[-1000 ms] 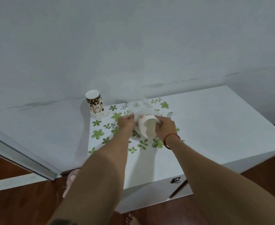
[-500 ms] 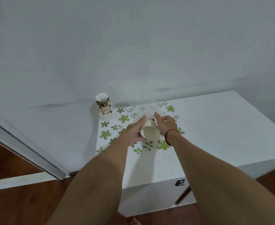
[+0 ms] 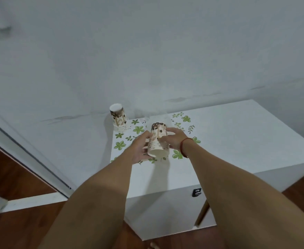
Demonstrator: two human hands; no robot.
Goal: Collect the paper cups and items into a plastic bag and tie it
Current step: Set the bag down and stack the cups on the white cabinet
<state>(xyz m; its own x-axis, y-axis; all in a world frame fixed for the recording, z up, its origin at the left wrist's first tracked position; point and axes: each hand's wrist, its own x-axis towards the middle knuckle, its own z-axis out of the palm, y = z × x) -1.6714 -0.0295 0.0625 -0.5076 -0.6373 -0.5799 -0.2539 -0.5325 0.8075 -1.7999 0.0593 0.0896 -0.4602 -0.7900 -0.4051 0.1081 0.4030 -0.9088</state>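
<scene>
Cup stack (image 3: 158, 141) tipped further up | both hands (image 3: 158, 143) gripping it

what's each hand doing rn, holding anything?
Left hand: closed on the stack of paper cups.
Right hand: closed on the same stack, from the other side.

We are reaching both bare forearms forward so our hands are meeting around the held stack of cups (image 3: 158, 141). Our left hand (image 3: 140, 150) is cupping the stack's left side, palm turned toward it, fingers curling under near its open rim. Our right hand (image 3: 174, 137) is pressing on the stack's right side, fingers spreading across its upper wall, thumb pointing toward the stack's far end. Our right wrist, just right of the stack, is wearing a thin red string (image 3: 183, 147).
</scene>
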